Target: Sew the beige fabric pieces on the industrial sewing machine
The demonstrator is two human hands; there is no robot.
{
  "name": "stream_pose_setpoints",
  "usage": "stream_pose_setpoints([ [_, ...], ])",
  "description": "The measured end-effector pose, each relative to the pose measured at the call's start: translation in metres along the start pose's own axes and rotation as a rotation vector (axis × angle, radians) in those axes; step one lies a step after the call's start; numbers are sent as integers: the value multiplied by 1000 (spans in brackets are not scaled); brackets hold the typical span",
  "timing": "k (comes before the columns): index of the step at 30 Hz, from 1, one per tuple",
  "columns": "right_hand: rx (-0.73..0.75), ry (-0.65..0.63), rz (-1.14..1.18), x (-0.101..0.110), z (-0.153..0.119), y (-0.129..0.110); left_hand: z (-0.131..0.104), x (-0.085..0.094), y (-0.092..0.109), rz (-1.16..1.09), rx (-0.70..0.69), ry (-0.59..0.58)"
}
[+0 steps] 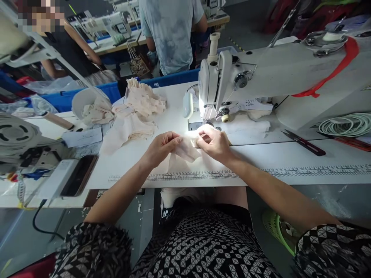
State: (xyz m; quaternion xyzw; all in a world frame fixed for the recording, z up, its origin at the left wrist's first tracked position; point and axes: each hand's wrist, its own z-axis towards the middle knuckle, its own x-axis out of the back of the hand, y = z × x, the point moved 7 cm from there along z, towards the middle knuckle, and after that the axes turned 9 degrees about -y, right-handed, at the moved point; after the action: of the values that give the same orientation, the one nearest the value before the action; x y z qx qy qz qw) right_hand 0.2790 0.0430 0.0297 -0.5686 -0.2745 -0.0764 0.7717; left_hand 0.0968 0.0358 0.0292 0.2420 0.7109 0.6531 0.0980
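A thin, pale pink piece of fabric (185, 151) hangs between my two hands at the front of the sewing machine (216, 85). My left hand (164, 146) pinches its left side between thumb and fingers. Close to the lit needle area, my right hand (213, 142) has its fingers closed on the fabric's upper right part. The machine's lamp glare washes out the cloth's upper edge. Left of my hands lie stacked pale fabric pieces (142, 100), with more spread pieces (124, 131) in front of them.
Black-and-red thread snips (304, 143) lie on the right, near coiled pale cord (337, 125). A printed ruler strip (290, 170) runs along the table's front. A phone (79, 175) rests at the left. Two people sit beyond the blue edge; a green basket (278, 231) stands below.
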Motion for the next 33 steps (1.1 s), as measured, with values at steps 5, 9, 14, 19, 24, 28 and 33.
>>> stream_pose_setpoints([
  [5,-184,-8,465,5,1,18,-4,10,-14,-112,147,27],
  [9,-308,-30,662,0,3,33,-4,12,-13,-73,185,-25],
  [14,-297,-39,306,0,7,42,-5,31,-13,42,168,45],
  [19,-159,-58,-355,0,8,31,-4,35,-7,207,92,81],
  [24,-187,-172,-535,-16,5,22,-4,36,-8,205,52,96],
  [28,-116,-176,-365,-10,5,14,-10,54,-17,260,74,132],
  [33,-35,-133,-379,3,4,21,-14,76,-31,654,158,171],
])
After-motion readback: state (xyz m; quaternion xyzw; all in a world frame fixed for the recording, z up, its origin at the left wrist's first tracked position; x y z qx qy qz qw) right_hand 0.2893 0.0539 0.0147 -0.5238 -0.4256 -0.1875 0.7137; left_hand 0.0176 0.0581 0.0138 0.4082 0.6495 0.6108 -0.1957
